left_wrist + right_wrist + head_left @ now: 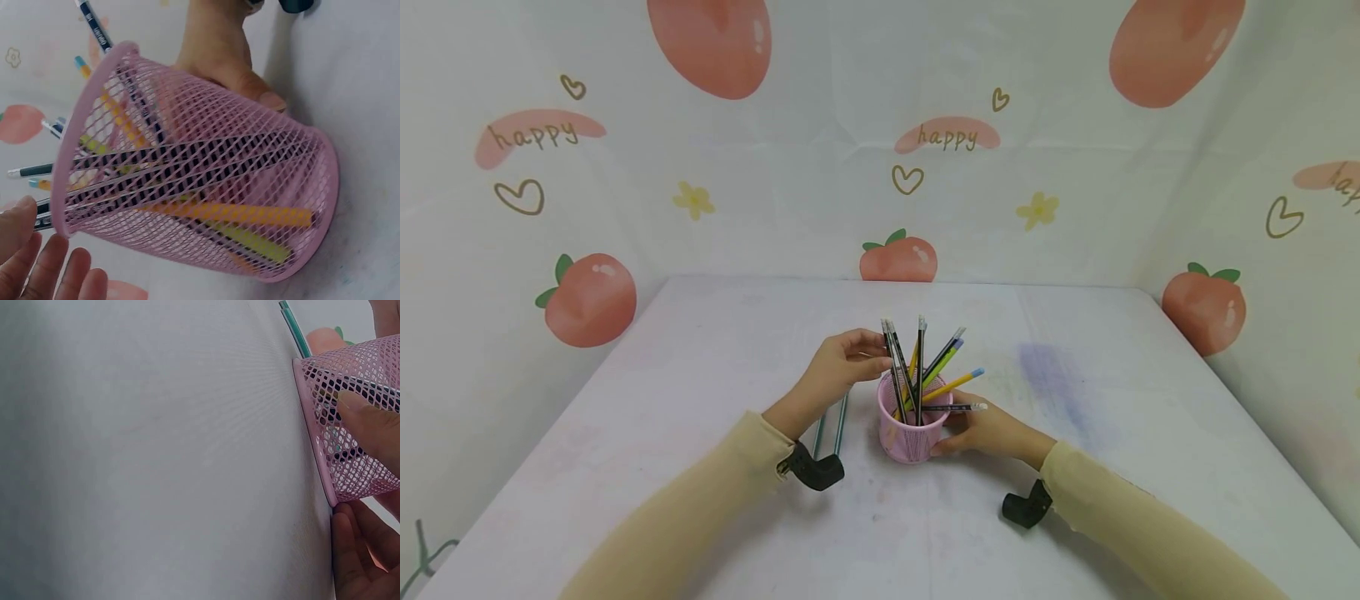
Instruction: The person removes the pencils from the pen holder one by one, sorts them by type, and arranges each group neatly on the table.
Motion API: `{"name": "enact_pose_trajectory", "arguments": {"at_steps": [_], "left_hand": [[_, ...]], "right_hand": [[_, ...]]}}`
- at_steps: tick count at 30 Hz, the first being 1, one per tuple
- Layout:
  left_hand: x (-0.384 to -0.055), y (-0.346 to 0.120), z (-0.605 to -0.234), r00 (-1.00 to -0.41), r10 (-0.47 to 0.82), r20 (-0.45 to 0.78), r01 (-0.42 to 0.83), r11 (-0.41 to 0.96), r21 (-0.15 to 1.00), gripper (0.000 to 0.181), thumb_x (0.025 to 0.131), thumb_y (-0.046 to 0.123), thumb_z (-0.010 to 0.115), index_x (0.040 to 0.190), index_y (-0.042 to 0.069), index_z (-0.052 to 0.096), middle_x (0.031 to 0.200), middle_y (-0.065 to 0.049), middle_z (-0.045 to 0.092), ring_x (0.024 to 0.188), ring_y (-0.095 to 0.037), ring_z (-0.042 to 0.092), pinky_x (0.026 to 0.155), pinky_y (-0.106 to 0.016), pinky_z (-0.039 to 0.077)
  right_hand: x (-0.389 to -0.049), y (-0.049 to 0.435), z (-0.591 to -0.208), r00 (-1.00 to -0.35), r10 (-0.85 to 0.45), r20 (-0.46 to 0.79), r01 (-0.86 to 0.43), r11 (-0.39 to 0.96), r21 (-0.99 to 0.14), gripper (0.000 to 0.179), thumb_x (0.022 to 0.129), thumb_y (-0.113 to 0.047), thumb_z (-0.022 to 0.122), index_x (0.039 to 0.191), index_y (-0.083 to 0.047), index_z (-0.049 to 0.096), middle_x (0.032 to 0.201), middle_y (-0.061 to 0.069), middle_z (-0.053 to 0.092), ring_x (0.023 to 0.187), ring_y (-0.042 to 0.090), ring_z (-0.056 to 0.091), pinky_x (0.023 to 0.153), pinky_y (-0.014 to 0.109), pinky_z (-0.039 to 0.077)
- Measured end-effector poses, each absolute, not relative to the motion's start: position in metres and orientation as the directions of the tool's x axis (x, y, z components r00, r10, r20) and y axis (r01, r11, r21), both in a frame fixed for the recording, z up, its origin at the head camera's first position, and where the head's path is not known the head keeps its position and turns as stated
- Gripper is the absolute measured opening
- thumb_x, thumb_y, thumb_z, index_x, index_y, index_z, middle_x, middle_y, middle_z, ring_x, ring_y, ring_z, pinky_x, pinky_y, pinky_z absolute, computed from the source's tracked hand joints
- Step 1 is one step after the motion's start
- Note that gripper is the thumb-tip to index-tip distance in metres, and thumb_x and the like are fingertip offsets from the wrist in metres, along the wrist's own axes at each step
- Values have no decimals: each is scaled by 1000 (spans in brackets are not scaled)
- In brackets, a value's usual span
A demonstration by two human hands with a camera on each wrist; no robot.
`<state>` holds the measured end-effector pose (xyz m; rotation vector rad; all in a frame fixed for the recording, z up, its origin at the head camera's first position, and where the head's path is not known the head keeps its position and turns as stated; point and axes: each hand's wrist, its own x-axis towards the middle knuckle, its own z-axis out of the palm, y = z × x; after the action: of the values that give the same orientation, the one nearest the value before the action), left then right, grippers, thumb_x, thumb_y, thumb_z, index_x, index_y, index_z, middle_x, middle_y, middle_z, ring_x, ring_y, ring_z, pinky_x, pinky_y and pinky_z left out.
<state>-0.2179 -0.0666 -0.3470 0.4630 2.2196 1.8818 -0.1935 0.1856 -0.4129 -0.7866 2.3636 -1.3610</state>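
Observation:
A pink mesh pencil cup (913, 446) stands on the table with several pencils leaning in it, black, yellow and lime green. My right hand (988, 429) grips the cup low on its right side; the thumb presses the mesh in the right wrist view, with the other fingers round the far side by the base. At the cup's left rim, my left hand (842, 367) pinches a black pencil (894, 375) near its upper end between thumb and fingers. Another black pencil (37, 169) stands close beside it. One more black pencil (955, 407) lies nearly level across the rim.
Two slim teal sticks (841, 425) lie on the white table (715, 333) left of the cup, partly behind my left wrist. Green wire-like stems (426, 554) show at the left edge. A peach-patterned cloth wall (820, 200) closes off the back and sides.

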Motion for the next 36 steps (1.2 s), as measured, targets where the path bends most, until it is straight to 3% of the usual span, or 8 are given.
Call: {"name": "enact_pose_trajectory", "arguments": {"at_steps": [9, 36], "left_hand": [[-213, -60, -353, -953, 297, 53, 83, 90, 993, 29, 89, 3, 68, 115, -5, 58, 103, -12, 65, 88, -10, 65, 84, -30, 58], [-212, -58, -350, -959, 277, 62, 85, 74, 994, 25, 90, 1, 66, 112, -5, 58, 97, -9, 63, 82, -8, 64, 84, -30, 58]], "right_hand": [[-192, 185, -411, -806, -592, 2, -301, 408, -862, 69, 78, -14, 82, 137, -3, 50, 135, 15, 57, 122, 31, 55, 98, 17, 45], [-191, 185, -410, -814, -581, -13, -291, 426, -857, 69, 77, -15, 82, 137, -2, 50, 132, 15, 59, 120, 30, 56, 96, 17, 45]]}}
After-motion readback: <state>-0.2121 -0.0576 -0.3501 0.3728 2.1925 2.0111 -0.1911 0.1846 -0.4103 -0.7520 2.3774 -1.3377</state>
